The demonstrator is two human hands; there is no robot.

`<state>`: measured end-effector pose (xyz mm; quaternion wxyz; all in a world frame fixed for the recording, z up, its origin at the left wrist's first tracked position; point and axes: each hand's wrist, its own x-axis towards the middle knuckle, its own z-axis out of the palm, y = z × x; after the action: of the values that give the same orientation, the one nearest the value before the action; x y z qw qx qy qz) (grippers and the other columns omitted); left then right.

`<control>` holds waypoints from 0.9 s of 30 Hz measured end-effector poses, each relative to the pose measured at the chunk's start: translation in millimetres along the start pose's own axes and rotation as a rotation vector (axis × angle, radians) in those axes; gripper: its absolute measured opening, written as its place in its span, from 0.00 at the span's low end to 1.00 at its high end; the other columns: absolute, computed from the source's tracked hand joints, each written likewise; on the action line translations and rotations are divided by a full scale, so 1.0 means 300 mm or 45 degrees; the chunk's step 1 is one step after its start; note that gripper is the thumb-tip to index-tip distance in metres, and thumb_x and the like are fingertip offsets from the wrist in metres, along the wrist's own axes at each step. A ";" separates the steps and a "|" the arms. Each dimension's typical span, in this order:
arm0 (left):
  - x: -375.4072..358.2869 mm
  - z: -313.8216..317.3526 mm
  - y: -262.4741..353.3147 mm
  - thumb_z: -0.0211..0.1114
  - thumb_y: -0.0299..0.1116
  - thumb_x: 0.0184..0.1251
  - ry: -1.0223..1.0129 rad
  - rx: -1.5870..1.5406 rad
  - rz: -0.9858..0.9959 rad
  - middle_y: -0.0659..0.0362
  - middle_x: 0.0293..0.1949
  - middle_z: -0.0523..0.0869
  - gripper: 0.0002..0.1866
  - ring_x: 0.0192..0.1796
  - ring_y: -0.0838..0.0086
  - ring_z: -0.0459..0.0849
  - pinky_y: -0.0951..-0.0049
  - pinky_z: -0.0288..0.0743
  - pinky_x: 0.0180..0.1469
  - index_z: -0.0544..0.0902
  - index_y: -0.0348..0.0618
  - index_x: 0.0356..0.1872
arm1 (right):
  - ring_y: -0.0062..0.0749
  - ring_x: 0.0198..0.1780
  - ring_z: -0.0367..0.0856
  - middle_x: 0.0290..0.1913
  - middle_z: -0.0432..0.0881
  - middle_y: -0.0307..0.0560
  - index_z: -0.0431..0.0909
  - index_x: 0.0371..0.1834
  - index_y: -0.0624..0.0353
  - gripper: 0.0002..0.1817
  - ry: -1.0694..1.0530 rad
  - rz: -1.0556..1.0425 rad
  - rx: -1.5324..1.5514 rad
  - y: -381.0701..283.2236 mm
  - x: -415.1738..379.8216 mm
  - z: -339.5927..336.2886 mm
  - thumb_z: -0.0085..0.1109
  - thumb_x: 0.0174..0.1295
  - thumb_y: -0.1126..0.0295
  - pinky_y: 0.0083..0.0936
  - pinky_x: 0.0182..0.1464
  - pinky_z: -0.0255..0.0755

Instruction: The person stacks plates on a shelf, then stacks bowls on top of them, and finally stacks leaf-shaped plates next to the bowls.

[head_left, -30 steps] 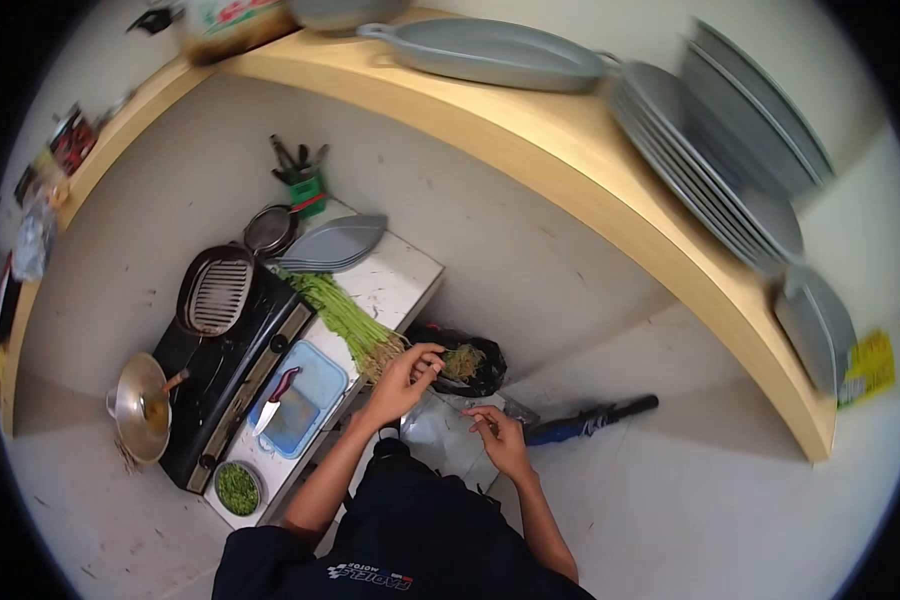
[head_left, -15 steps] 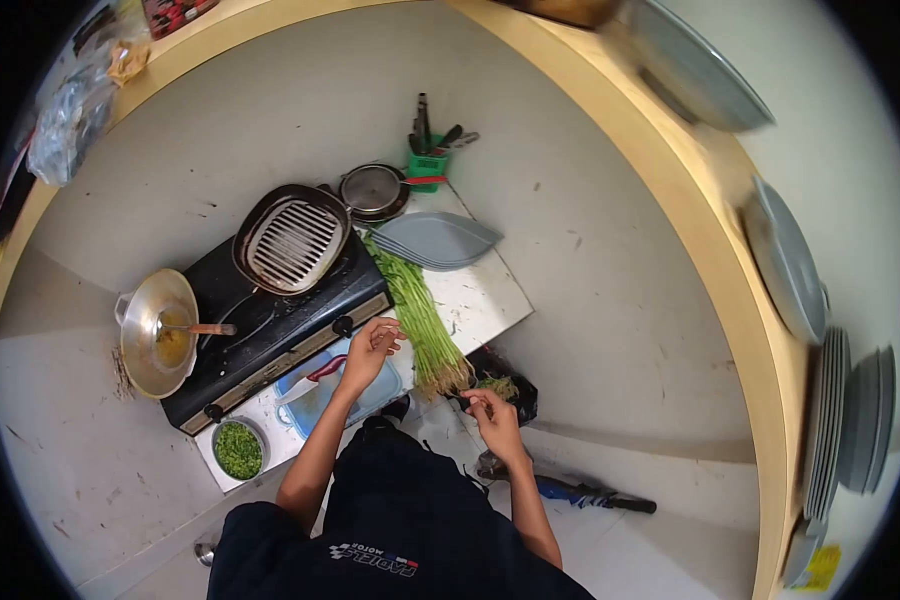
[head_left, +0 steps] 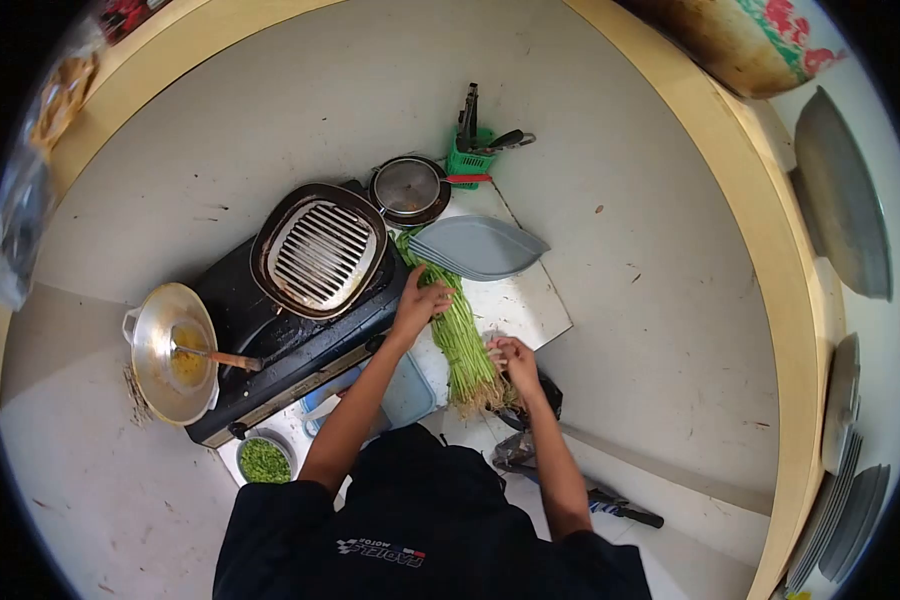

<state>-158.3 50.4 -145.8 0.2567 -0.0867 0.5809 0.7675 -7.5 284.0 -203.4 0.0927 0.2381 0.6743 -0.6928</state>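
A long bundle of green stalks (head_left: 457, 335) lies on the white counter, its brownish root ends toward me and its far end beside the grey plates (head_left: 485, 247). My left hand (head_left: 425, 305) is at the upper left side of the bundle, fingers apart and touching or just over the stalks. To the right of the root half is my right hand (head_left: 513, 358), its fingers bent close together near the stalks; whether they pinch anything is too small to tell. My left forearm partly covers a blue tray (head_left: 408, 390).
A black stove (head_left: 355, 335) carries a ridged grill pan (head_left: 320, 250). A wok (head_left: 175, 352) with a ladle stands at its left, and a bowl of chopped greens (head_left: 265, 460) nearer me. Behind are a strainer (head_left: 408, 187) and a green utensil basket (head_left: 468, 160). A shelf edge (head_left: 750, 200) curves around.
My left hand has moved forward and right, from beside the bundle up to its stalks. My right hand has moved forward from the root ends. The view has shifted slightly.
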 end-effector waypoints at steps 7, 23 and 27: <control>0.313 0.047 -0.035 0.59 0.35 0.81 0.331 -0.102 0.023 0.41 0.47 0.86 0.47 0.45 0.59 0.90 0.63 0.87 0.51 0.31 0.47 0.83 | 0.29 0.43 0.86 0.51 0.87 0.44 0.78 0.56 0.58 0.13 0.195 0.103 -0.155 -0.117 0.349 -0.096 0.48 0.79 0.65 0.27 0.44 0.78; 0.455 0.046 -0.071 0.62 0.26 0.74 0.553 0.040 0.012 0.37 0.42 0.85 0.36 0.29 0.56 0.91 0.61 0.90 0.34 0.48 0.47 0.73 | 0.33 0.30 0.90 0.26 0.89 0.51 0.85 0.31 0.66 0.18 0.635 0.166 -0.566 -0.073 0.675 -0.024 0.71 0.62 0.58 0.30 0.38 0.83; 0.468 0.030 -0.104 0.62 0.21 0.69 0.547 0.219 0.139 0.40 0.40 0.85 0.35 0.28 0.60 0.90 0.64 0.89 0.31 0.50 0.46 0.69 | 0.33 0.28 0.89 0.27 0.89 0.52 0.84 0.31 0.68 0.16 0.661 0.232 -0.389 -0.107 0.667 -0.004 0.72 0.60 0.62 0.30 0.34 0.83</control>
<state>-261.1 106.1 -229.9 0.0916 -0.1943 0.6892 0.6920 -195.8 326.2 -265.8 0.0138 0.4496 0.7478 -0.4884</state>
